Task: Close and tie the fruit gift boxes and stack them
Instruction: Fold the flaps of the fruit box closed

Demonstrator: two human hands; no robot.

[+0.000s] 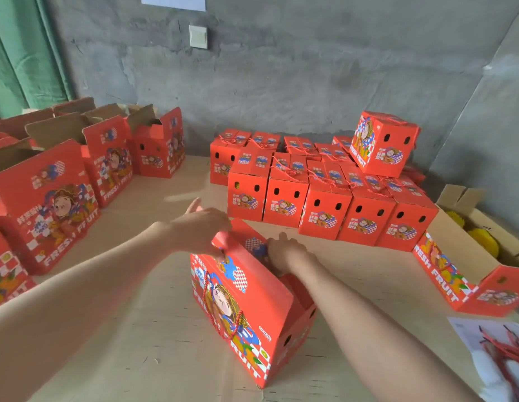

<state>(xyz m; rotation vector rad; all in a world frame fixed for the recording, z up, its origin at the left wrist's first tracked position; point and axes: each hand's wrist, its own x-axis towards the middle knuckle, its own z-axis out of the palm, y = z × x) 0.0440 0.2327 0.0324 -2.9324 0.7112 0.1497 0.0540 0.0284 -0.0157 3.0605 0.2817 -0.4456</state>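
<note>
A red fruit gift box [246, 311] stands in front of me on the cardboard-covered surface [130, 329], its top flaps partly raised. A red cord [214, 309] hangs in a loop down its printed front. My left hand [201, 230] grips the far end of the near top flap, fingers curled over its edge. My right hand [284, 250] reaches into the top opening just behind that flap; its fingertips are hidden. Behind stand several closed, tied boxes [325, 204] in rows, with one more box [383, 143] stacked on top at the back right.
Several open boxes [49, 204] with raised flaps line the left side. An open box [467, 271] holding yellow fruit lies at the right. A white sheet with red cords [502, 352] sits at the lower right. A grey wall stands behind.
</note>
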